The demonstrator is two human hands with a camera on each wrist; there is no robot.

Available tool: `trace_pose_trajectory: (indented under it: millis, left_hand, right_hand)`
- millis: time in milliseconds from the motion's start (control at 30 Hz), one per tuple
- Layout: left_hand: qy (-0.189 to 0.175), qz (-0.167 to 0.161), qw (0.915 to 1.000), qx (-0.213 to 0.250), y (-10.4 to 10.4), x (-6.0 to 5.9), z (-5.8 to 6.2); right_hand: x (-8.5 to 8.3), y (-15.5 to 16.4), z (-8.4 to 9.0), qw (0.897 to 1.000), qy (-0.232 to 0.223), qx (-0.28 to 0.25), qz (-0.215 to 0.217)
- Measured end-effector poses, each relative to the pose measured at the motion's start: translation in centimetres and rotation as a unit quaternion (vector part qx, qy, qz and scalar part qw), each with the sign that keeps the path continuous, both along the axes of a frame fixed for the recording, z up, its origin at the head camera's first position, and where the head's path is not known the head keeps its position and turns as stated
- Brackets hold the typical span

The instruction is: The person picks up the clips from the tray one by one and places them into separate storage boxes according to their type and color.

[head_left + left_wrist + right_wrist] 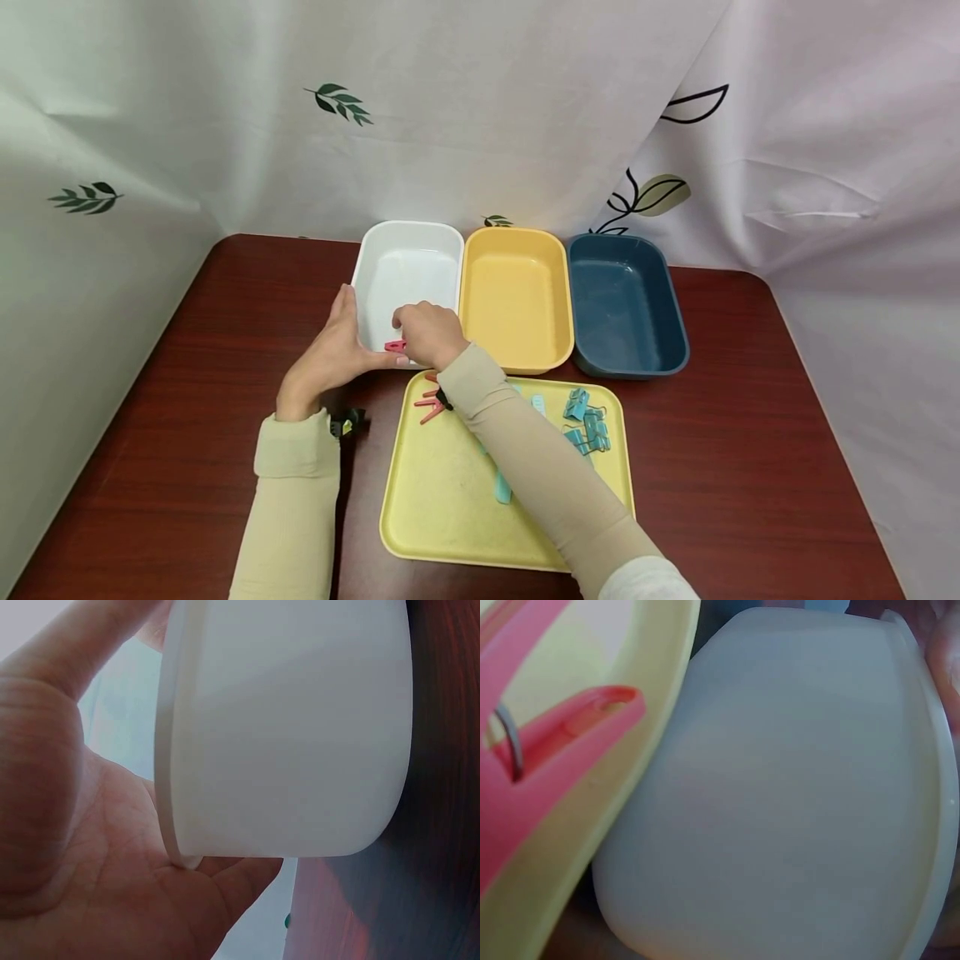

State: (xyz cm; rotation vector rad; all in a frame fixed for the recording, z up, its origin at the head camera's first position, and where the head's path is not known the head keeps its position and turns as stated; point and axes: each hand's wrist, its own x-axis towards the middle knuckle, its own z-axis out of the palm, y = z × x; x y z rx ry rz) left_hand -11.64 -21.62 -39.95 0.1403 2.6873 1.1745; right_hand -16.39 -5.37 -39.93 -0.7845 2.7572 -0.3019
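My left hand point(333, 354) holds the near left corner of a white bin point(408, 271), thumb along the front rim and fingers along the left side. In the left wrist view, the palm lies against the rim of the white bin point(300, 735). Over the bin's near end, my right hand point(431, 333) has curled fingers pinching a pink clothespin point(393, 346), partly hidden by the hand. Other pink clothespins point(431, 408) lie on the yellow tray point(435, 517), close below the right wrist. In the right wrist view, one pink clothespin point(570, 727) shows large before the bin.
Right of the white bin stand a yellow bin point(517, 308) and a dark blue bin point(628, 308). Teal binder clips point(588, 425) and light turquoise clothespins point(502, 487) lie on the tray, some hidden under the right forearm. White curtains point(487, 108) surround the dark red table point(750, 417).
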Motion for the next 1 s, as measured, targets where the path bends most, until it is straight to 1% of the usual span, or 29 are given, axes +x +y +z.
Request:
trace_pose_trajectory:
  millis: [167, 433, 667, 900, 1000]
  left_hand:
    - [-0.001, -0.002, 1.0, -0.002, 0.0, 0.0, 0.1]
    - [-0.001, -0.002, 1.0, -0.001, 0.1, 0.1, 0.3]
    - [0.004, -0.002, 1.0, 0.004, 0.2, 0.1, 0.1]
    - [0.021, -0.005, 0.9998, 0.006, 0.1, 0.0, -0.1]
    - [0.022, -0.005, 0.9997, 0.004, 0.1, -0.1, -0.1]
  right_hand:
    - [0.0, 0.2, 0.1, 1.0, -0.003, -0.012, 0.002]
    - [-0.1, 0.7, 0.5, 0.997, -0.015, -0.07, 0.004]
    - [0.0, 1.1, 1.1, 0.997, -0.008, -0.079, -0.001]
    - [0.3, 1.8, 2.1, 0.997, 0.002, -0.081, -0.008]
    - [0.5, 2.1, 2.4, 0.996, 0.005, -0.087, -0.009]
